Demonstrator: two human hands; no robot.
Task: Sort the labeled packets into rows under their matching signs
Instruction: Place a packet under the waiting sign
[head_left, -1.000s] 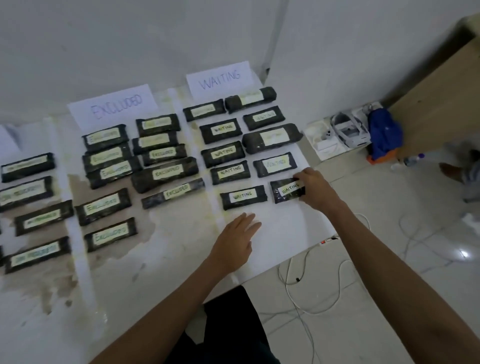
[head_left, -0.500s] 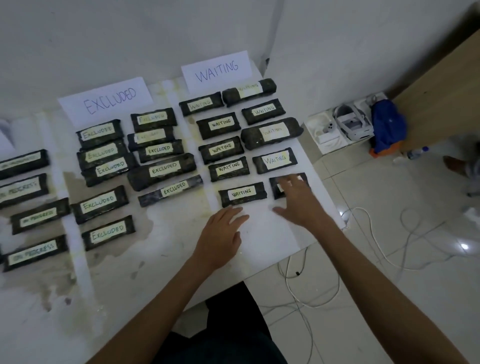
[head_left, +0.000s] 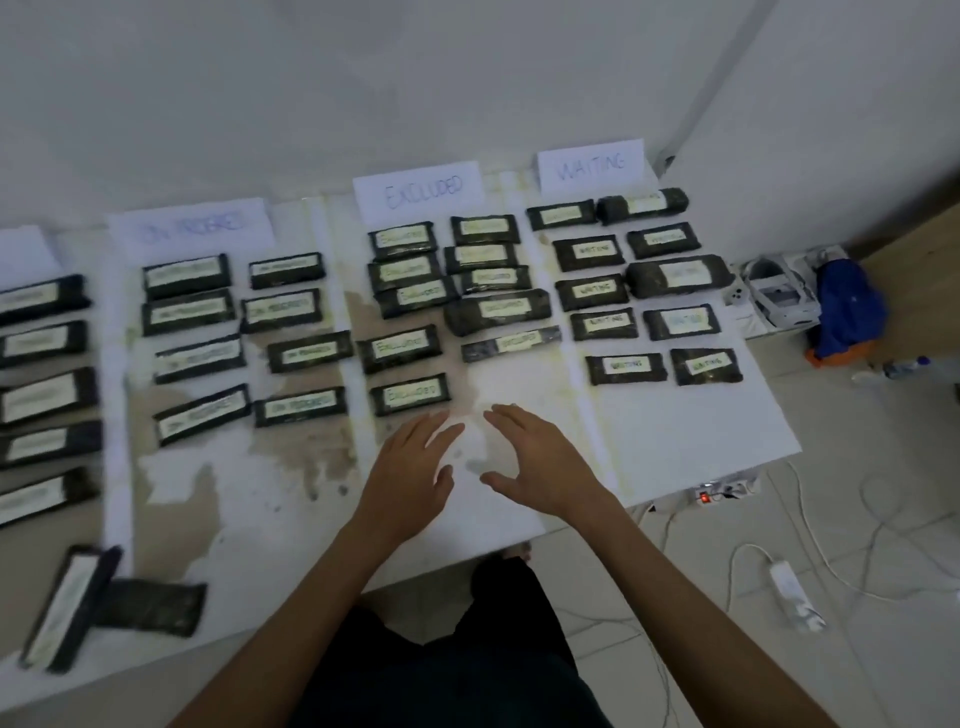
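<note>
Two unsorted items lie at the near-left corner of the surface (head_left: 675, 457): a labeled packet (head_left: 67, 608), label up but too blurred to read, and a dark packet (head_left: 150, 605) touching or overlapping it, with no label showing. All other packets lie in paired rows running from the far edge toward the near edge, under the ON PROGRESS sign (head_left: 195, 228), the EXCLUDED sign (head_left: 418, 189) and the WAITING sign (head_left: 592, 166). A fourth column (head_left: 44, 348) at the left edge has unreadable labels.

The left hand (head_left: 410, 470) and right hand (head_left: 545, 462) hover side by side above the near-middle of the surface, fingers extended and relaxed, holding nothing.

Probable step: collect the two corner packets.

1. Take one packet per hand, gripping across the short sides.
2. Turn the dark packet over to expose its label.
3. Read each label before moving.
4. Place each packet in the next free position at the near end of its column, label up, apart from neighbours.

A power strip (head_left: 719, 493) and cables lie beyond the right edge.
</note>
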